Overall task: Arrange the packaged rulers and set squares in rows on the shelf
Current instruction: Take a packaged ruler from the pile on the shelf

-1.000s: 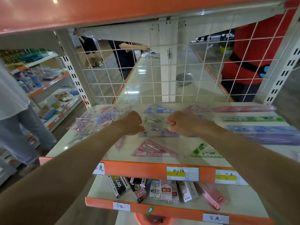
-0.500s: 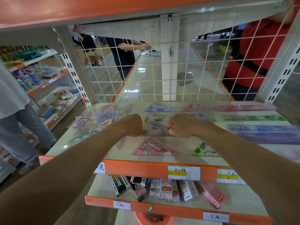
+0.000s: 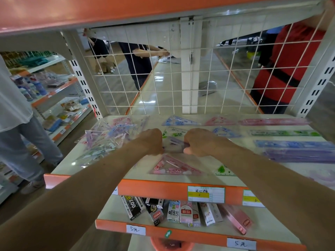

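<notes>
My left hand (image 3: 151,141) and my right hand (image 3: 201,142) both grip a purple packaged set square (image 3: 175,144) low over the middle of the shelf (image 3: 126,175), one hand at each end. In front of it lies a pink set square (image 3: 174,166), with a green one (image 3: 223,170) to its right. Blue (image 3: 178,121), pink (image 3: 220,121), green (image 3: 174,133) and blue (image 3: 226,132) set squares lie in rows behind. On the right lie packaged rulers: pink (image 3: 273,121), green (image 3: 282,133), blue (image 3: 293,144), purple (image 3: 299,154). A loose pile of set squares (image 3: 107,140) covers the left.
A white wire grid (image 3: 181,84) closes the shelf's back, with an orange shelf (image 3: 126,8) overhead. The lower shelf holds boxed goods (image 3: 174,212). A person in jeans (image 3: 23,142) stands at the left, and people stand behind the grid.
Both hands have drawn the purple set square a little nearer to me and lower over the shelf. The rest of the packages lie as before.
</notes>
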Motion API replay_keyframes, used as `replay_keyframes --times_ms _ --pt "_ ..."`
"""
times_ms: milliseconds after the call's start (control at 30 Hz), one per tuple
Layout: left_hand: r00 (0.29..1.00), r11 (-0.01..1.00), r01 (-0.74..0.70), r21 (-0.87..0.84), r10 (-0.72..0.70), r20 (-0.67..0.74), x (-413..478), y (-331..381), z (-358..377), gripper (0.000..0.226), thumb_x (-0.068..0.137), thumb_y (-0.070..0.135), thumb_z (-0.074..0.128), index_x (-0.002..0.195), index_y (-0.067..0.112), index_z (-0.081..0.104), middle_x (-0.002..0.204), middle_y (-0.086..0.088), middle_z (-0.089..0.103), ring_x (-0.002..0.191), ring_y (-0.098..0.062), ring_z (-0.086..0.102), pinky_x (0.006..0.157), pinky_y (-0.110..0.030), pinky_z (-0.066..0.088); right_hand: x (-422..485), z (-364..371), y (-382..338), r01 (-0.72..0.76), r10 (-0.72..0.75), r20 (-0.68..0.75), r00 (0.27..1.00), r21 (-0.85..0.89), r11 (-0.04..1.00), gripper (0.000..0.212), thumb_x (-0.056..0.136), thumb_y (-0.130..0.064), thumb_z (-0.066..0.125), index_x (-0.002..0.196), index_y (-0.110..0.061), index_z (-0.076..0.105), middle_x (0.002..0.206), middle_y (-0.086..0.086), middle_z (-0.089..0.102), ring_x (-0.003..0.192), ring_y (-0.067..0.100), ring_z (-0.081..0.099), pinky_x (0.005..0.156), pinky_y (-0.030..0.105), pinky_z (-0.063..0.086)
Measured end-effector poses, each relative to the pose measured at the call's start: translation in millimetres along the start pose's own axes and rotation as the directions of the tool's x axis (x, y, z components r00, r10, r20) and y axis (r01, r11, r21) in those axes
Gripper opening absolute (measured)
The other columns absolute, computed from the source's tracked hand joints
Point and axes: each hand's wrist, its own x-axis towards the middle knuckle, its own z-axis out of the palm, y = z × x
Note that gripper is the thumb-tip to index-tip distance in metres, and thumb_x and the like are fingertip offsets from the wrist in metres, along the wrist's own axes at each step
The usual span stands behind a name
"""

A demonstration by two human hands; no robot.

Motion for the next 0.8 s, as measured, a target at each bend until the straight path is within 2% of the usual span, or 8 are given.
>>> replay_keyframes --times_ms 167,267,333,433,500,567,633,800 --pt "1.000 1.000 -0.019 -0.004 0.019 0.018 -3 -3 -6 0.038 0.086 0.027 0.067 0.119 0.009 0.061 0.119 -0.008 0.061 0.103 -0.023 0.060 0.086 -0.031 0.047 3 -4 0 -0.010 0.012 0.055 0.998 -0.044 0.999 0.023 0.092 -0.033 0.054 0.097 -0.010 0.051 0.098 0.003 0.054 0.087 0.020 0.053 0.074 0.030 0.043" --pt "0.999 0.999 -0.021 -0.046 0.020 -0.027 -9 -17 -25 0.042 0.086 0.026 0.067 0.125 0.012 0.057 0.126 -0.004 0.057 0.114 -0.023 0.055 0.095 -0.031 0.043 6 -13 -4 -0.014 0.017 0.044 0.999 -0.052 0.999 0.041 0.093 -0.038 0.051 0.117 -0.006 0.058 0.116 0.008 0.061 0.103 0.026 0.060 0.088 0.036 0.050" --pt "0.997 0.998 -0.007 -0.061 0.003 -0.073 -16 -32 -40 0.042 0.085 0.024 0.066 0.125 0.013 0.059 0.126 -0.004 0.058 0.114 -0.022 0.054 0.094 -0.028 0.042 7 -22 -12 0.010 -0.011 -0.004 1.000 -0.042 0.999 0.040 0.093 -0.036 0.050 0.120 -0.007 0.060 0.117 0.009 0.062 0.104 0.027 0.060 0.088 0.035 0.050" --pt "0.996 0.999 0.036 -0.034 -0.038 -0.078 -31 -58 -55 0.037 0.088 0.022 0.062 0.123 0.008 0.062 0.125 -0.007 0.059 0.112 -0.023 0.056 0.095 -0.027 0.044 12 -30 -31 0.066 -0.067 -0.053 0.996 -0.027 0.997 0.027 0.094 -0.028 0.049 0.103 -0.006 0.061 0.102 -0.003 0.056 0.100 0.024 0.056 0.081 0.030 0.045" --pt "0.994 0.996 0.080 -0.023 -0.082 -0.068 -40 -75 -60 0.036 0.090 0.021 0.059 0.122 0.004 0.062 0.123 -0.011 0.060 0.111 -0.025 0.056 0.095 -0.029 0.045 19 -31 -44 0.104 -0.105 -0.085 0.991 -0.018 0.994 0.023 0.091 -0.027 0.050 0.091 -0.006 0.060 0.091 0.004 0.059 0.093 0.026 0.057 0.080 0.033 0.048" --pt "0.991 0.990 0.127 -0.056 -0.130 -0.045 -47 -91 -59 0.038 0.092 0.019 0.059 0.127 0.004 0.058 0.127 -0.012 0.057 0.115 -0.025 0.055 0.094 -0.026 0.043 25 -30 -58 0.124 -0.123 -0.078 0.989 0.015 0.992 0.029 0.090 -0.030 0.051 0.108 -0.010 0.063 0.109 0.009 0.064 0.105 0.027 0.058 0.091 0.037 0.048" --pt "0.987 0.985 0.155 -0.077 -0.158 -0.029 -54 -105 -57 0.041 0.094 0.018 0.057 0.132 0.005 0.054 0.132 -0.010 0.055 0.119 -0.024 0.053 0.093 -0.024 0.040 27 -31 -74 0.133 -0.130 -0.058 0.990 0.054 0.990 0.036 0.091 -0.031 0.051 0.120 -0.012 0.060 0.122 0.009 0.061 0.112 0.026 0.056 0.097 0.037 0.045" --pt "0.981 0.976 0.192 -0.100 -0.194 -0.012 -63 -130 -49 0.039 0.094 0.022 0.055 0.130 0.007 0.056 0.131 -0.007 0.056 0.116 -0.021 0.053 0.094 -0.025 0.041 36 -23 -108 0.160 -0.161 0.002 0.987 0.059 0.985 0.046 0.089 -0.045 0.056 0.119 -0.010 0.057 0.119 0.008 0.059 0.106 0.025 0.057 0.088 0.036 0.048"
